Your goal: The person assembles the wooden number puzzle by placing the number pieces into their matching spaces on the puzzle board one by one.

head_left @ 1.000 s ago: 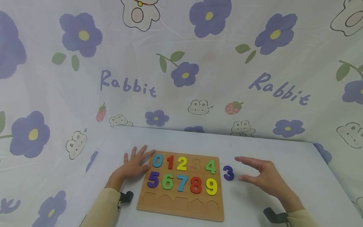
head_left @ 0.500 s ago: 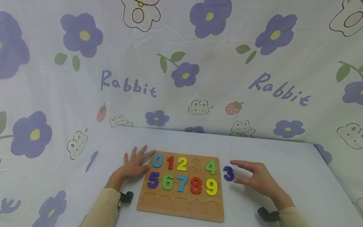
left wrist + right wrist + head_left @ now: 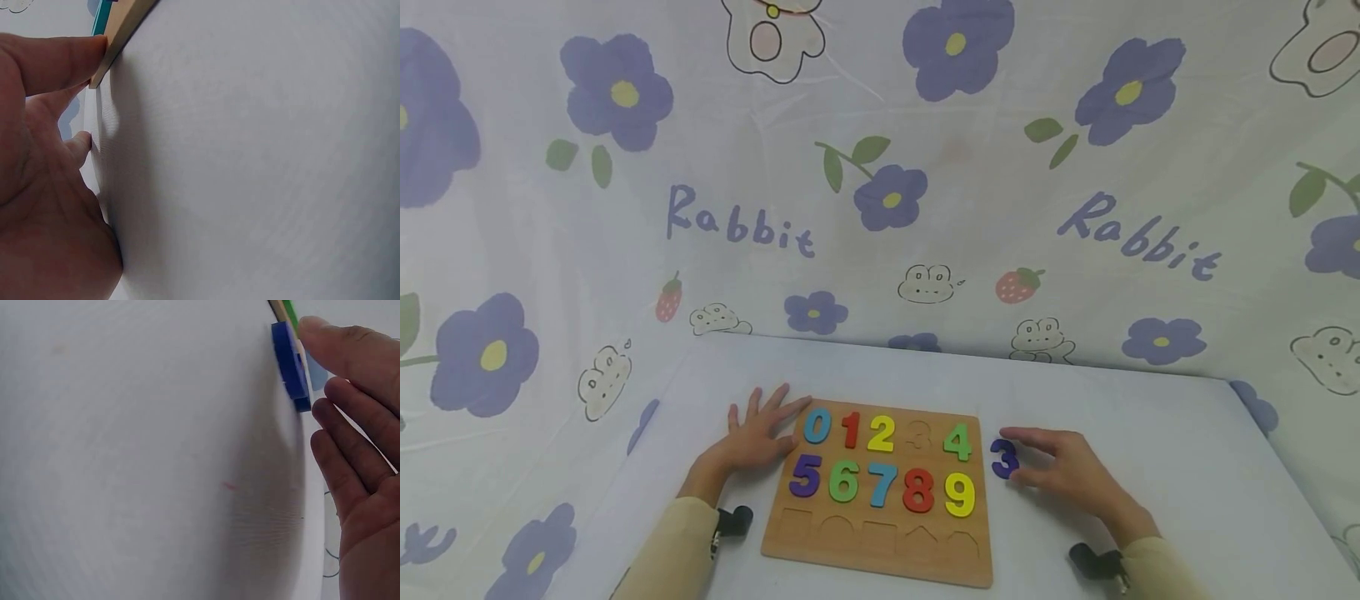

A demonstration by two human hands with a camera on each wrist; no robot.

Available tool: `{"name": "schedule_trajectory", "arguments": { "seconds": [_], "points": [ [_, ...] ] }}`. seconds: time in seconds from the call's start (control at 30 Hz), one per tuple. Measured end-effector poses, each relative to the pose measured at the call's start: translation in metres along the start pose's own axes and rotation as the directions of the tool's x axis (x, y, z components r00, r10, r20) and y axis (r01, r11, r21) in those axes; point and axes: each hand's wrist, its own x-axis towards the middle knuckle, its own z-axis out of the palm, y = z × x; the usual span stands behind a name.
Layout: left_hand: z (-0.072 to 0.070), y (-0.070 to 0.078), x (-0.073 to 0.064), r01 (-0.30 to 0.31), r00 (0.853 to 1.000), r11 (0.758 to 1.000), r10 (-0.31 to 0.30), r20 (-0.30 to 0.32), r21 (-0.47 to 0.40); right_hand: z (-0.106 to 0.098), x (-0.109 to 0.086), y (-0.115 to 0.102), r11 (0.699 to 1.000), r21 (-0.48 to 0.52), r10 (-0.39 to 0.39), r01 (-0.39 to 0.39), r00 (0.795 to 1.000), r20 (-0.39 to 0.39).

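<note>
A purple number 3 (image 3: 1004, 459) lies flat on the white table, just right of the wooden number board (image 3: 880, 567). My right hand (image 3: 1078, 471) pinches it between thumb and forefinger, one at its lower edge and one at its upper edge. In the right wrist view its thick blue-purple side (image 3: 289, 365) shows by the thumb; the other fingers are spread behind. My left hand (image 3: 754, 440) rests with fingers spread at the board's upper left corner. In the left wrist view that hand's thumb (image 3: 69, 59) touches the board's edge (image 3: 128, 34).
Coloured numbers stand in two rows on the board, among them a green 4 (image 3: 957, 442) and a yellow 9 (image 3: 959, 493). An engraved 3 outline (image 3: 918, 436) lies between 2 and 4. Shallow shape recesses line the front. A printed curtain (image 3: 880, 167) hangs behind the table.
My right hand has moved left and its thumb and forefinger have come around the purple 3. The 3, the board and my left hand have stayed in place.
</note>
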Motion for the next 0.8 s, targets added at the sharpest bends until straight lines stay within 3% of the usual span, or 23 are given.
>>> {"name": "schedule_trajectory", "arguments": {
  "seconds": [0.43,0.8],
  "points": [
    [0.006,-0.008,0.004,-0.012,1.000,1.000,0.011,-0.015,-0.028,0.005,0.001,0.001,0.998,-0.046,0.047,-0.046,0.999,0.016],
    [0.009,-0.013,0.005,-0.057,0.997,0.998,0.055,-0.054,-0.039,0.006,0.002,0.002,0.999,-0.043,0.030,-0.031,0.999,-0.014]
  ]
}}
